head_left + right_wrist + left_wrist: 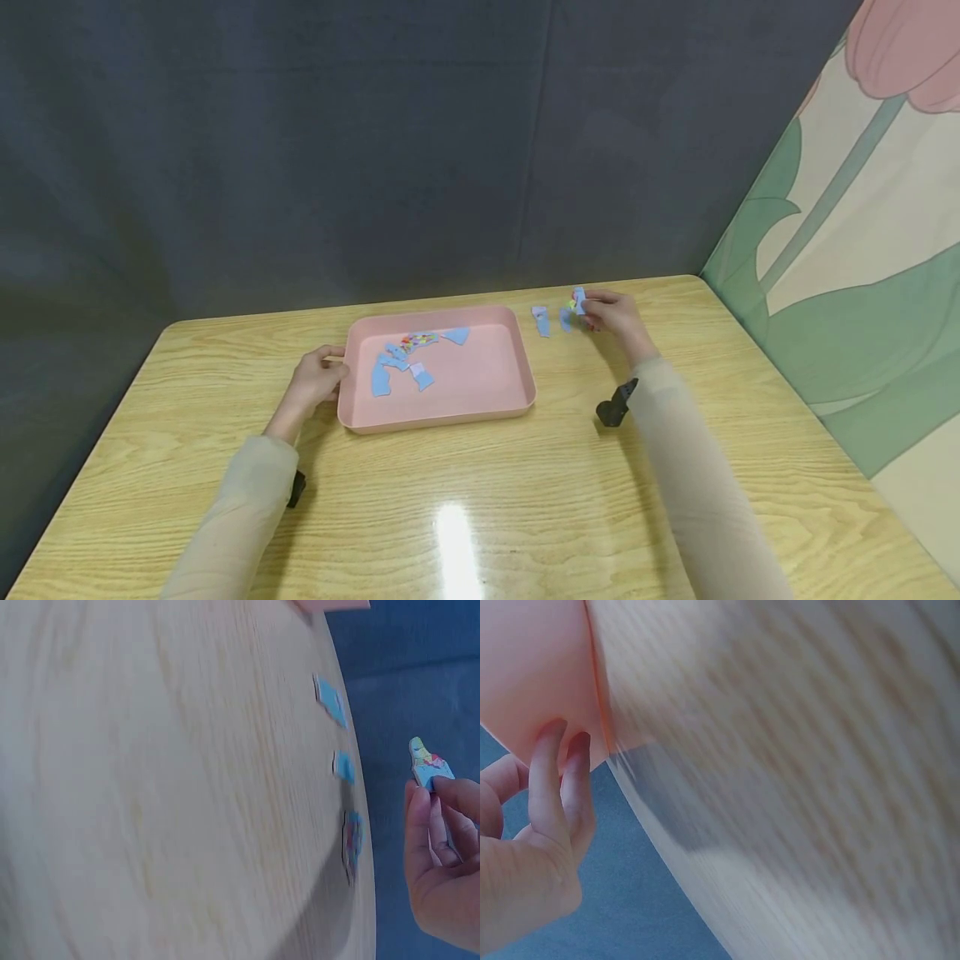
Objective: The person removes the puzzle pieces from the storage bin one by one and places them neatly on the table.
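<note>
In the head view my left hand (313,382) grips the left side of a pink tray (480,408). In the left wrist view two fingertips press the outer wall of the tray (547,645), another digit at its edge. My right hand (613,317) pinches a small light blue puzzle piece (580,300) between thumb and fingers, raised over the far right of the table. Yellow and red patches show on that puzzle piece (431,766) in the right wrist view. Below it lie puzzle pieces (541,322), one partly hidden by my hand.
Several blue puzzle pieces (381,379), some with colourful patches, lie in the tray's left and back part. The wooden table (375,517) ends at a dark curtain (360,167). A floral wall panel (862,292) stands along the right.
</note>
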Action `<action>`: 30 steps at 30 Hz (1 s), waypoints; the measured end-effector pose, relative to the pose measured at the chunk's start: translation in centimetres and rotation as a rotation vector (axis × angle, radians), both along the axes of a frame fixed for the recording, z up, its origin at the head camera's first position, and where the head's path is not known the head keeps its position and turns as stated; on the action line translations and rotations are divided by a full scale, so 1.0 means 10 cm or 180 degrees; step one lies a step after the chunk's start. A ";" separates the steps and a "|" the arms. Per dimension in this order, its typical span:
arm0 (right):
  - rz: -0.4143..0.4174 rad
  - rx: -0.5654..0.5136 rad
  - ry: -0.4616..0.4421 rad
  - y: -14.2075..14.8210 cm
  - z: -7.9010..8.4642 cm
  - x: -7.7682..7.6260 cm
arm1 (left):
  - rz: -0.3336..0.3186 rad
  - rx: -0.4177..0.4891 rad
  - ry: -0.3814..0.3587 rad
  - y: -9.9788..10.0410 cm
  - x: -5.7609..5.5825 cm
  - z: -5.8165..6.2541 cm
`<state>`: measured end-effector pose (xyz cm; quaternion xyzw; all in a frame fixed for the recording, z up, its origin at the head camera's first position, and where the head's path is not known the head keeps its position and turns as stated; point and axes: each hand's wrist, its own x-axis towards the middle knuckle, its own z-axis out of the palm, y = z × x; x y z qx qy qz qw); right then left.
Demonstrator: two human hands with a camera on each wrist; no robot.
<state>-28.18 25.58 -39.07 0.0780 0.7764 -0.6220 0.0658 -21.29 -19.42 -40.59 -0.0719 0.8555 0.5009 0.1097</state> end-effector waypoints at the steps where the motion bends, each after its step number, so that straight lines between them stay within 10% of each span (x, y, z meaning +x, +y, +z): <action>1: -0.0016 0.0020 0.0018 0.03 -0.01 0.00 | 0.0002 0.0001 0.0001 0.00 0.00 0.00; 30: -0.0096 0.0191 -0.0040 0.64 -0.26 0.07 | 0.0015 0.0024 -0.0013 0.00 0.00 -0.01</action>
